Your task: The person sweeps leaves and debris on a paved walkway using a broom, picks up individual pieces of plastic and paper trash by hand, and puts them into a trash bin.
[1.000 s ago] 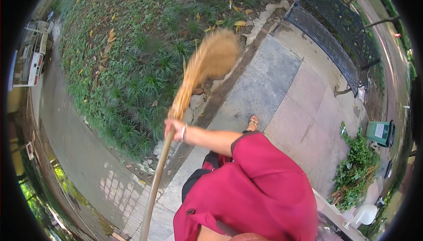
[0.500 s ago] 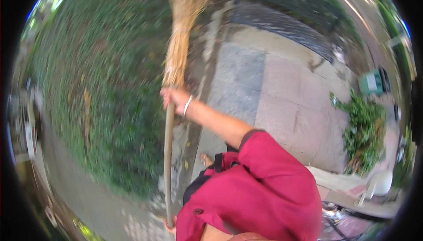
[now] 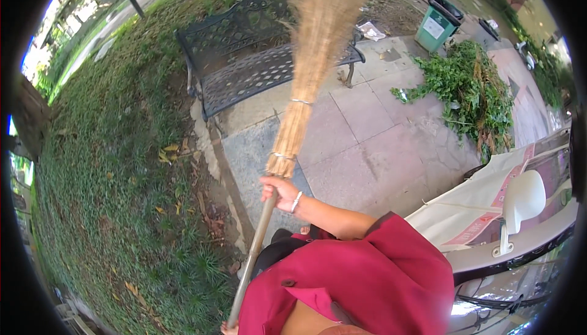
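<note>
A straw broom (image 3: 304,99) stands raised in front of me, its bristles upward and its handle slanting down to the left. My right hand (image 3: 278,193), with a white bracelet at the wrist, is wrapped round the handle just below the bound straw. At the lower edge, my left hand (image 3: 229,327) is closed near the handle's bottom end; only part of it shows. Behind the bristles is a dark metal bench (image 3: 244,78), partly hidden by them. My red sleeve (image 3: 391,237) covers the upper part of my right arm.
A pile of cut green branches (image 3: 468,90) lies on the paving (image 3: 367,157) at right, beside a green bin (image 3: 439,26). A vehicle with a white mirror (image 3: 524,197) and a pale sheet (image 3: 471,203) stands at near right. Low plants (image 3: 122,212) fill the left side behind a kerb (image 3: 223,170).
My view has turned right, bringing the bench, bin and branch pile further into sight. The broom now tilts to the right, with both hands still on its handle.
</note>
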{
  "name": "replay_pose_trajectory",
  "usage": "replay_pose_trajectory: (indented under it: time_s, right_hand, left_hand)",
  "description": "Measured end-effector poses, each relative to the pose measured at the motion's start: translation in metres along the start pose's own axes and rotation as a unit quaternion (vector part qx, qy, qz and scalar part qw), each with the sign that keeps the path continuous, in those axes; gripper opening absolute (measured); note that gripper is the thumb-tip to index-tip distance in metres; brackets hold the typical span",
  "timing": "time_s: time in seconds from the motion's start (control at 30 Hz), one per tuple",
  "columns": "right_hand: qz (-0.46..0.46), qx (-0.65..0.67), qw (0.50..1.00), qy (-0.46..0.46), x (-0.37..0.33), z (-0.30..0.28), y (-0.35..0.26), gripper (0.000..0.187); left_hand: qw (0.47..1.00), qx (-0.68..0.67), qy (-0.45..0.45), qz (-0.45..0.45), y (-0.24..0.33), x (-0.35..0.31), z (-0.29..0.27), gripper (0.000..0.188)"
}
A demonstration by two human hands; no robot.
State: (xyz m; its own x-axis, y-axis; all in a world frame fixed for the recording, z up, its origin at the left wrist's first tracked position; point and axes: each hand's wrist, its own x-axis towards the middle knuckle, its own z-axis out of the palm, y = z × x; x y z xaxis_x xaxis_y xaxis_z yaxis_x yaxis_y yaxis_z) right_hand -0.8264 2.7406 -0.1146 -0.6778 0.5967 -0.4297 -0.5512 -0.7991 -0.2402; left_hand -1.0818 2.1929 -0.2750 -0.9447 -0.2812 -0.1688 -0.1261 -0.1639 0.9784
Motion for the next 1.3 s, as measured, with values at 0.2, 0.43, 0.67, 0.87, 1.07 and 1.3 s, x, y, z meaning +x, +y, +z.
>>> replay_pose_trajectory:
  time_s: [0.2,0.43,0.67,0.87,1.07,1.3]
  right_hand:
    - [-0.08,0.16,0.981,0.073,0.02,-0.068,-0.114,0.021]
    - [-0.196,0.274,0.923,0.184,0.046,-0.127,-0.235,0.026]
    - [-0.296,0.369,0.858,0.202,0.063,-0.162,-0.359,0.025]
    - [-0.299,0.429,0.806,0.276,0.068,-0.199,-0.473,0.025]
    - [-0.234,0.437,0.857,0.138,0.112,-0.248,-0.619,0.022]
    - [-0.205,0.43,0.879,-0.033,0.143,-0.214,-0.854,0.027]
  left_hand:
    - [0.975,-0.107,-0.122,-0.151,0.026,0.05,0.24,0.019]
    - [0.901,-0.189,-0.36,-0.149,0.052,-0.055,0.619,0.02]
    - [0.688,-0.354,-0.568,-0.281,0.088,-0.268,0.896,0.013]
    - [0.517,-0.355,-0.685,-0.371,0.1,-0.507,0.992,0.013]
    - [0.481,-0.347,-0.764,-0.254,0.182,-0.689,1.069,0.028]
    - [0.336,-0.398,-0.851,-0.063,0.247,-0.894,1.084,0.018]
